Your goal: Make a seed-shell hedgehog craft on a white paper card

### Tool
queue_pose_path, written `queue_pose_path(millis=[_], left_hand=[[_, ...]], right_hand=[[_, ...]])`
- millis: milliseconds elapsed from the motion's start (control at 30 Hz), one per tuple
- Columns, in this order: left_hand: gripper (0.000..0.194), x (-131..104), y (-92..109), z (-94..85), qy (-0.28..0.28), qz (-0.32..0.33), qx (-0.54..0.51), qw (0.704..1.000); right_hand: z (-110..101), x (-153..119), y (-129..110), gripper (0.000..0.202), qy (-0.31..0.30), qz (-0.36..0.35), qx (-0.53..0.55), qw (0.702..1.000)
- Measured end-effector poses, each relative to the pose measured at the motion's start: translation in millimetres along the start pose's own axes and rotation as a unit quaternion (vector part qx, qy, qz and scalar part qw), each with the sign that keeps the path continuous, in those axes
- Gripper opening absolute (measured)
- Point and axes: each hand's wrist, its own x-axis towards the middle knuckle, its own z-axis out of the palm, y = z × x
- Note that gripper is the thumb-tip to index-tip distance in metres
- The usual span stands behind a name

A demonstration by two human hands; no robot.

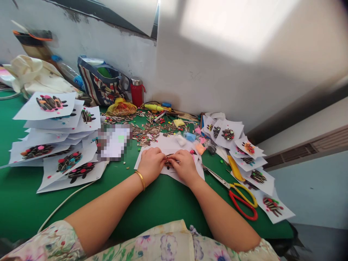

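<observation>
A sheet of white paper [145, 154] lies in front of me on the green table. On it is a small dark figure of striped sunflower seeds [169, 165], partly covered by my fingers. My left hand [151, 165], below a gold bangle, is closed with its fingertips at the figure's left side. From the right, my right hand [185, 167] pinches at the figure with thumb and forefinger. Whether a single loose seed is between the fingertips I cannot tell. Loose sunflower seeds [146, 132] are heaped just beyond the paper.
Stacked papers with seed figures stand left [62, 137] and right [252, 159]. Scissors [231, 188] lie beside my right forearm, near a yellow-handled cutter [235, 168]. Soft clay lumps [190, 136], a red flask [136, 93] and a striped bag [102, 81] are farther back. A white cable [63, 203] crosses left.
</observation>
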Motion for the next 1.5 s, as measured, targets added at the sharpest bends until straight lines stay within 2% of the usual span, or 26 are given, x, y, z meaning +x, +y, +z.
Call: queue_pose_path(millis=[133, 200, 267, 400, 533, 633, 700, 833, 967, 1133, 1267, 1333, 1433, 1500], left_hand=[[0.012, -0.2, -1.9, -1.1, 0.002, 0.000, -0.006, 1.000], [0.011, -0.6, -3.3, -1.8, 0.006, -0.001, -0.014, 1.000], [0.011, -1.3, -4.2, -2.6, 0.012, 0.000, -0.025, 1.000], [0.011, -3.0, -4.1, -4.9, 0.021, 0.003, -0.048, 0.999], [0.013, -5.1, -2.0, -9.6, 0.048, 0.010, -0.072, 0.996], [0.015, -7.2, 0.0, -12.5, 0.079, 0.031, -0.115, 0.990], [0.019, -9.0, 1.0, -12.5, 0.100, 0.056, -0.153, 0.981], [0.027, -12.8, 3.0, -9.6, 0.125, 0.114, -0.213, 0.962], [0.019, -14.9, 6.6, -10.4, 0.116, 0.125, -0.247, 0.954], [0.012, -15.3, 10.1, -15.5, 0.097, 0.099, -0.287, 0.948], [0.013, -15.3, 9.3, -16.9, 0.084, 0.085, -0.301, 0.946], [0.013, -15.6, 8.5, -16.8, 0.072, 0.087, -0.295, 0.949], [0.014, -16.5, 7.8, -16.7, 0.061, 0.093, -0.279, 0.954], [0.014, -17.1, 7.2, -16.7, 0.060, 0.097, -0.269, 0.956]], right_hand=[[-18.6, 1.0, 15.2, 0.018, 0.045, -0.018, -0.024, 0.999], [-31.5, 0.6, 30.9, 0.021, 0.071, 0.006, -0.084, 0.994], [-42.0, -0.7, 47.2, 0.022, 0.083, 0.060, -0.164, 0.981], [-50.2, -2.8, 63.4, 0.015, 0.041, 0.099, -0.227, 0.968], [-49.0, -1.0, 50.4, 0.014, 0.089, 0.072, -0.175, 0.978], [-43.4, -4.5, 29.2, 0.020, 0.100, 0.016, -0.016, 0.995], [-36.0, -10.4, 13.9, 0.019, 0.076, 0.022, 0.105, 0.991], [-20.1, -21.8, -9.4, 0.020, 0.024, 0.070, 0.308, 0.949], [-15.1, -24.3, -17.1, 0.022, -0.012, 0.091, 0.422, 0.902], [-18.5, -25.3, -17.2, 0.023, -0.025, 0.088, 0.422, 0.902], [-22.2, -25.8, -21.3, 0.025, -0.037, 0.029, 0.346, 0.937], [-23.4, -25.1, -23.8, 0.018, -0.024, 0.010, 0.287, 0.957], [-24.0, -24.4, -25.1, 0.010, 0.013, 0.005, 0.230, 0.973], [-24.0, -24.4, -24.2, 0.008, 0.014, 0.018, 0.224, 0.974]])
